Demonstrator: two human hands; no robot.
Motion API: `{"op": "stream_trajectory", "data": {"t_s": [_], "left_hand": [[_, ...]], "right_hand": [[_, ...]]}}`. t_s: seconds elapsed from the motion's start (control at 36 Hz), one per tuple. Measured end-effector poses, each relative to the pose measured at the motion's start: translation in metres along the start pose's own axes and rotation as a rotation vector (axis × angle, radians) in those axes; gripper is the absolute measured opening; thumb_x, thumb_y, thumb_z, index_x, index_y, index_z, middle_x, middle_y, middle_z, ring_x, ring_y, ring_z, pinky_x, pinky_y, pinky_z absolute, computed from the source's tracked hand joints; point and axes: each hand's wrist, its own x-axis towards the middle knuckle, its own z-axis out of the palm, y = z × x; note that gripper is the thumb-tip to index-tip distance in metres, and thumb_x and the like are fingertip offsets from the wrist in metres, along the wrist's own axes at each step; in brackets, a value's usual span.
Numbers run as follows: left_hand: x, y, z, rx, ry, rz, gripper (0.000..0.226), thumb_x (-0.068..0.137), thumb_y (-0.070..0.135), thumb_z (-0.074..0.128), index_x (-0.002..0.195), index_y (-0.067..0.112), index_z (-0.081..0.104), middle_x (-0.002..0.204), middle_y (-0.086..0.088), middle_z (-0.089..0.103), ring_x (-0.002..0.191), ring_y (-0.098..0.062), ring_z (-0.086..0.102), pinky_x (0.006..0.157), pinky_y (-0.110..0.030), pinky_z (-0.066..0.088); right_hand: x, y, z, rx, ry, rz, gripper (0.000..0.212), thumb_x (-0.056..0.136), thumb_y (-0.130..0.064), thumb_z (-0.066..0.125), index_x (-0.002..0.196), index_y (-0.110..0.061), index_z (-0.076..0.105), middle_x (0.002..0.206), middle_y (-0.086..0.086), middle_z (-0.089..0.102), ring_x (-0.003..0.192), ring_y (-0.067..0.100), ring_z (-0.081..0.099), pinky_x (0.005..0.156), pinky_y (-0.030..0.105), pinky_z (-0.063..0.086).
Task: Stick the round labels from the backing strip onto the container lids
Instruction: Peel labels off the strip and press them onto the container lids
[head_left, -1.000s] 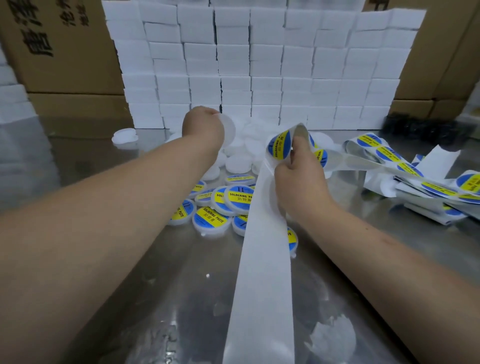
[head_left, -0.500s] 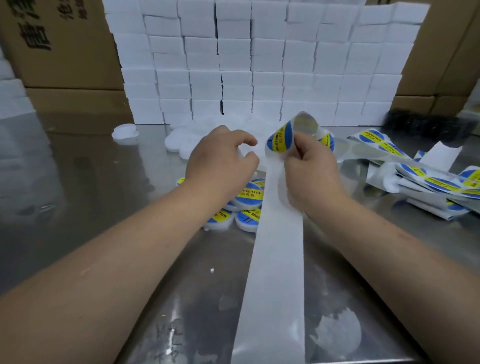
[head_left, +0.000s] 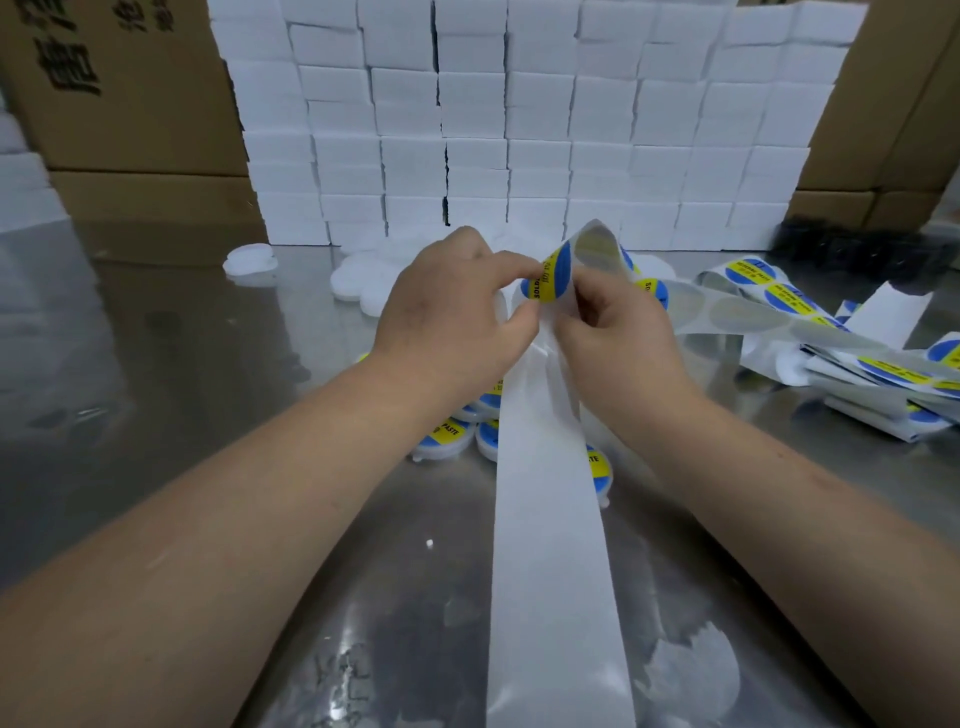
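- The steel desk (head_left: 208, 415) fills most of my view, shiny and full of reflections.
- At its far edge stands a wall of small white boxes (head_left: 519, 130), with brown cardboard cartons (head_left: 130, 104) behind it on both sides.
- The white backing strip (head_left: 550, 571) runs from the near edge up the middle to the hands. There it bends over and trails off right into a loose heap of strip (head_left: 857, 358) that carries blue-and-yellow labels.
- My left hand (head_left: 447, 322) is raised at the centre. Its thumb and forefinger are closed in a pinch on the left edge of the round label (head_left: 550, 278), and the other fingers are curled. I cannot tell whether they hold anything more.
- My right hand (head_left: 623, 343) is just beside it, fingers curled round the strip at the bend and gripping it.
- The labelled lids (head_left: 447, 436) lie in a cluster on the desk under the hands, partly hidden by the strip.
- The plain white lids (head_left: 358, 275) lie further off, near the foot of the boxes.
- The round label sits at the fold, partly lifted off the strip, between the two hands.
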Motion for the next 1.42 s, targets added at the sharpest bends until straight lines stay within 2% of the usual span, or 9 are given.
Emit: {"op": "stream_trajectory", "data": {"t_s": [0.11,0.28,0.44,0.61,0.86,1.0,1.17,1.31,1.42], "left_hand": [[-0.001,0.000,-0.001,0.018,0.028,0.016,0.027,0.079,0.031,0.065,0.106,0.030,0.067,0.078,0.009,0.036,0.079,-0.012,0.042,0.062,-0.017,0.021],[0.000,0.000,-0.001,0.041,0.037,0.028,0.027,0.077,0.037,0.068,0.101,0.027,0.068,0.083,0.005,0.040,0.080,-0.012,0.041,0.062,-0.017,0.020],[-0.001,-0.001,0.000,0.019,0.017,0.041,0.027,0.075,0.038,0.070,0.098,0.025,0.069,0.084,0.005,0.041,0.081,-0.011,0.041,0.063,-0.018,0.021],[-0.001,-0.005,0.000,-0.004,0.055,0.059,0.023,0.080,0.034,0.066,0.098,0.021,0.071,0.082,0.005,0.040,0.081,-0.012,0.041,0.065,-0.017,0.023],[0.007,-0.017,-0.001,-0.058,0.112,-0.353,0.027,0.086,0.041,0.054,0.062,0.028,0.050,0.085,0.002,0.046,0.077,-0.015,0.043,0.065,-0.025,0.027],[0.009,-0.024,-0.004,-0.201,0.119,-0.503,0.034,0.085,0.041,0.053,0.065,0.014,0.056,0.062,0.003,0.052,0.071,-0.025,0.055,0.065,-0.035,0.048],[0.014,-0.033,-0.008,-0.231,0.145,-0.613,0.034,0.087,0.031,0.046,0.069,0.005,0.059,0.058,-0.003,0.046,0.060,-0.025,0.042,0.059,-0.030,0.037],[0.009,-0.029,-0.006,-0.177,0.149,-0.513,0.048,0.088,0.042,0.048,0.050,0.015,0.037,0.053,0.001,0.038,0.053,-0.019,0.036,0.052,-0.029,0.028],[0.006,-0.020,-0.004,-0.066,0.143,-0.376,0.049,0.090,0.048,0.046,0.050,0.020,0.039,0.070,0.005,0.038,0.059,-0.009,0.040,0.051,-0.028,0.024]], "right_hand": [[0.000,-0.001,-0.001,-0.003,0.002,0.015,0.035,0.081,0.005,0.044,0.056,-0.018,0.034,0.044,-0.012,0.033,0.049,0.006,0.026,0.046,0.018,0.020],[-0.001,-0.003,-0.001,0.002,0.003,0.004,0.014,0.084,-0.001,0.048,0.078,0.000,0.060,0.063,0.005,0.048,0.055,0.005,0.034,0.051,0.021,0.030],[0.000,-0.001,-0.002,0.012,0.014,-0.016,0.033,0.085,-0.001,0.050,0.064,-0.027,0.051,0.054,-0.017,0.050,0.054,-0.003,0.044,0.052,0.008,0.032],[0.000,0.000,0.001,0.006,0.010,-0.013,0.023,0.088,-0.004,0.050,0.078,-0.023,0.060,0.063,-0.011,0.052,0.057,-0.003,0.044,0.053,0.008,0.035],[-0.002,-0.003,0.001,0.025,-0.011,-0.009,0.035,0.085,-0.001,0.045,0.097,-0.033,0.051,0.085,-0.006,0.060,0.072,0.003,0.054,0.061,0.008,0.039],[-0.005,-0.005,-0.001,0.013,-0.052,-0.081,0.044,0.084,0.000,0.046,0.085,-0.045,0.043,0.079,-0.015,0.053,0.066,-0.004,0.050,0.061,0.005,0.037],[-0.005,-0.007,-0.002,-0.008,-0.017,-0.099,0.044,0.082,0.001,0.047,0.082,-0.043,0.041,0.083,-0.023,0.051,0.064,-0.005,0.050,0.063,0.004,0.036],[-0.003,-0.006,-0.006,-0.060,0.052,-0.104,0.048,0.077,0.003,0.044,0.099,-0.039,0.041,0.093,-0.023,0.047,0.072,-0.002,0.044,0.066,0.012,0.034],[-0.002,-0.008,-0.008,-0.102,0.087,-0.163,0.051,0.072,0.009,0.040,0.097,-0.032,0.058,0.101,-0.021,0.050,0.083,-0.003,0.050,0.071,0.008,0.034]]}}
